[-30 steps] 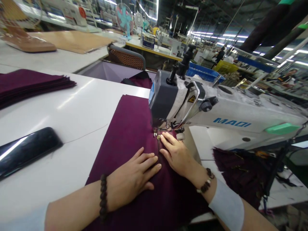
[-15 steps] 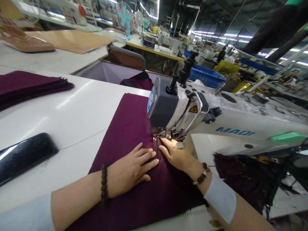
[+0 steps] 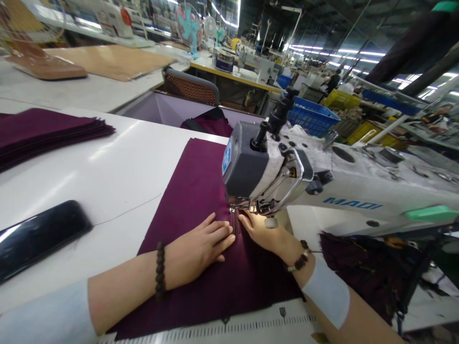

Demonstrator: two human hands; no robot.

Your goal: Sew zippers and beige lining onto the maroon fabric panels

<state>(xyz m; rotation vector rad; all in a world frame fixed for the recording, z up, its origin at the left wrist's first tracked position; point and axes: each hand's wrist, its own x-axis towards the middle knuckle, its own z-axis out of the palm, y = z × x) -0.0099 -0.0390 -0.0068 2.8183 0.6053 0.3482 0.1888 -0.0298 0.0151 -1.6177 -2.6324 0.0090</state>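
A dark purple piece of fabric [image 3: 186, 186] lies flat under the head of a sewing machine [image 3: 247, 153]. My left hand [image 3: 197, 251] rests palm down on the fabric, its fingers extended toward the presser foot [image 3: 233, 209]. On the other side of a narrow dark strip [image 3: 236, 224] running down from the foot, my right hand [image 3: 263, 232] presses the fabric with outstretched fingers. Its fingertips sit close beside the foot, partly behind the machine's lower parts. Both hands lie on top of the fabric without grasping it.
A stack of purple fabric pieces [image 3: 53, 134] lies at the left, with a black phone [image 3: 43, 239] nearer me. A ruler scale [image 3: 251, 325] runs along the table's front edge. More dark fabric [image 3: 362, 272] hangs at right. A blue basket [image 3: 311, 117] stands behind the machine.
The fabric has shifted slightly away from me under the foot, uncovering more of the ruler scale. Both hands keep nearly the same places; the left fingers are a little closer together.
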